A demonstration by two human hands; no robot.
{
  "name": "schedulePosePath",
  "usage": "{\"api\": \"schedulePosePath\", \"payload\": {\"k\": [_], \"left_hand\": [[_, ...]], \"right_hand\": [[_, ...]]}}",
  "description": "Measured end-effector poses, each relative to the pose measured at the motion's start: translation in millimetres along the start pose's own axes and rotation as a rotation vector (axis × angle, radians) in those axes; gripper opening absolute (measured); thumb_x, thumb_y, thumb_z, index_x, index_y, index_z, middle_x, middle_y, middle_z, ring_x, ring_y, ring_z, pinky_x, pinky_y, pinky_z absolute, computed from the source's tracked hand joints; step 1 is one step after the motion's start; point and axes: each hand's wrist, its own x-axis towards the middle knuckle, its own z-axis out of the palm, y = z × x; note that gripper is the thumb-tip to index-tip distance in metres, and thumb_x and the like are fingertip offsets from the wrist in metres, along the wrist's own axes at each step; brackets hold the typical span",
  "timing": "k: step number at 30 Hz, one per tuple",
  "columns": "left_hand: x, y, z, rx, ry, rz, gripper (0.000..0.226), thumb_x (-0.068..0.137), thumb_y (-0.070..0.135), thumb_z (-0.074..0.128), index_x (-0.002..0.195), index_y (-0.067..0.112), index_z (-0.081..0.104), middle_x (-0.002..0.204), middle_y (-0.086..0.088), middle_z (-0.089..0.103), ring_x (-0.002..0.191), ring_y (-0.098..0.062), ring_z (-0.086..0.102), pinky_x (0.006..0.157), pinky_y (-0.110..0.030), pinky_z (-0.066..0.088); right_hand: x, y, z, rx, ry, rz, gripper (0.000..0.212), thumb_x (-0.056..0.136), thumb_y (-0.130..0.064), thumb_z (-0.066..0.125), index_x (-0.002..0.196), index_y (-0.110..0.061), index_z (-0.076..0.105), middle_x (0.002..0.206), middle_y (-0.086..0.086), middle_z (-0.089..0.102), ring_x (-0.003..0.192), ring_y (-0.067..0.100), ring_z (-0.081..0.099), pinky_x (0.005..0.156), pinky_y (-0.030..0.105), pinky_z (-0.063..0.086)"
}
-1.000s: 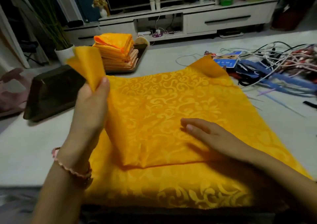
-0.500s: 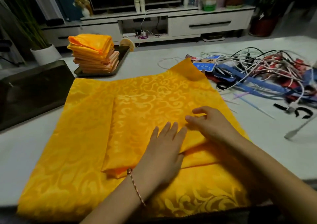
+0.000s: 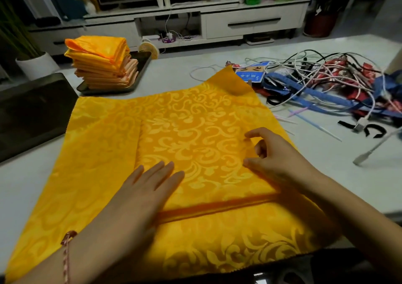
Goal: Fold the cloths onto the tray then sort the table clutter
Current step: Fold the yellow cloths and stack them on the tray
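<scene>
A yellow patterned cloth lies spread along the near edge of the table, with one layer folded over its middle. Its far right corner is raised against a blue card. The left hand rests flat on the folded layer, fingers straight and slightly apart, with a braided bracelet at the wrist. The right hand is at the right edge of that layer. Its fingers are curled, forefinger and thumb apart and touching the cloth; I cannot tell whether they pinch it. Toward the far left corner a stack of folded cloths stands on a tray. A larger dark tray lies at the left edge. A tangle of cables covers the far right side.
</scene>
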Motion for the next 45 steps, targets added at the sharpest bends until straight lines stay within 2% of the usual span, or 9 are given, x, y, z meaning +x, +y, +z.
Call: {"api": "schedulePosePath", "payload": {"k": [6, 12, 14, 19, 24, 29, 31, 36, 45], "left_hand": [[-4, -7, 33, -0.191, 0.021, 0.025, 0.134, 0.027, 0.019, 0.086, 0.143, 0.027, 0.019, 0.124, -0.017, 0.059, 0.119, -0.025, 0.039, 0.083, -0.046, 0.049], [-21, -14, 28, -0.522, 0.167, 0.032, 0.052, 0.094, 0.047, 0.028, 0.145, 0.044, 0.018, 0.148, 0.004, 0.034, 0.139, -0.007, 0.02, 0.105, -0.025, 0.021], [-20, -10, 28, -0.53, 0.186, 0.005, 0.053, 0.094, 0.064, 0.02, 0.142, 0.043, 0.026, 0.147, 0.005, 0.037, 0.138, -0.005, 0.022, 0.106, -0.025, 0.02], [0, 2, 17, -0.489, 0.224, 0.01, 0.059, 0.098, 0.056, 0.015, 0.129, 0.024, 0.053, 0.138, -0.003, 0.05, 0.132, -0.012, 0.032, 0.107, -0.036, 0.032], [-5, 6, 27, -0.373, 0.119, 0.001, 0.061, 0.097, 0.059, 0.007, 0.146, 0.028, 0.025, 0.15, 0.001, 0.032, 0.141, -0.017, 0.021, 0.112, -0.036, 0.014], [-7, 7, 35, -0.236, 0.107, 0.019, 0.055, 0.101, 0.051, 0.011, 0.146, 0.024, 0.024, 0.15, -0.006, 0.032, 0.138, -0.019, 0.02, 0.103, -0.04, 0.018], [-7, 8, 35, -0.232, 0.11, 0.011, 0.054, 0.101, 0.052, 0.012, 0.145, 0.023, 0.024, 0.149, -0.007, 0.032, 0.138, -0.019, 0.02, 0.103, -0.041, 0.018], [-7, 8, 36, -0.258, 0.101, -0.002, 0.057, 0.1, 0.054, 0.013, 0.148, 0.026, 0.018, 0.153, -0.003, 0.027, 0.141, -0.017, 0.016, 0.105, -0.041, 0.017], [-7, 5, 29, -0.524, 0.066, -0.041, 0.066, 0.087, 0.074, 0.0, 0.144, 0.043, 0.007, 0.154, 0.017, 0.006, 0.14, 0.005, -0.008, 0.113, -0.027, -0.006]], "right_hand": [[-11, 1, 7, -0.1, 0.081, -0.123, 0.051, 0.085, -0.017, 0.067, 0.13, -0.019, 0.044, 0.072, -0.006, 0.048, 0.062, 0.004, 0.046, 0.06, 0.019, 0.035], [-10, 2, 8, -0.198, 0.066, -0.12, 0.046, 0.086, -0.027, 0.065, 0.128, -0.021, 0.045, 0.073, -0.013, 0.046, 0.066, 0.005, 0.045, 0.064, 0.025, 0.037], [-10, 2, 7, -0.192, 0.028, -0.102, 0.046, 0.086, -0.028, 0.065, 0.127, -0.022, 0.045, 0.076, -0.008, 0.05, 0.066, 0.004, 0.047, 0.061, 0.018, 0.036], [-3, -5, -12, -0.34, -0.064, -0.015, 0.05, 0.082, -0.032, 0.069, 0.126, -0.021, 0.049, 0.091, -0.002, 0.057, 0.072, 0.005, 0.047, 0.062, 0.023, 0.035], [0, -31, -4, -0.315, 0.288, -0.272, 0.018, 0.091, -0.022, 0.057, 0.106, -0.015, 0.062, 0.101, 0.0, 0.063, 0.081, 0.012, 0.055, 0.072, 0.03, 0.045], [-8, -50, 49, -0.391, -0.06, -0.528, 0.037, 0.091, -0.027, 0.04, 0.111, -0.004, 0.063, 0.115, 0.015, 0.063, 0.108, 0.03, 0.059, 0.091, 0.032, 0.043], [-15, -50, 60, -0.497, -0.169, -0.563, 0.045, 0.095, -0.033, 0.035, 0.123, -0.005, 0.057, 0.131, 0.018, 0.054, 0.124, 0.033, 0.05, 0.101, 0.037, 0.039], [-25, -34, 68, -0.564, -0.278, -0.464, 0.073, 0.088, -0.056, 0.009, 0.15, -0.019, 0.017, 0.158, 0.003, 0.01, 0.146, 0.019, 0.002, 0.114, 0.028, -0.006], [-28, 1, 32, -0.69, -0.285, -0.294, 0.078, 0.077, -0.073, -0.007, 0.146, -0.038, -0.01, 0.156, -0.011, -0.016, 0.141, 0.005, -0.022, 0.114, 0.027, -0.016]]}}
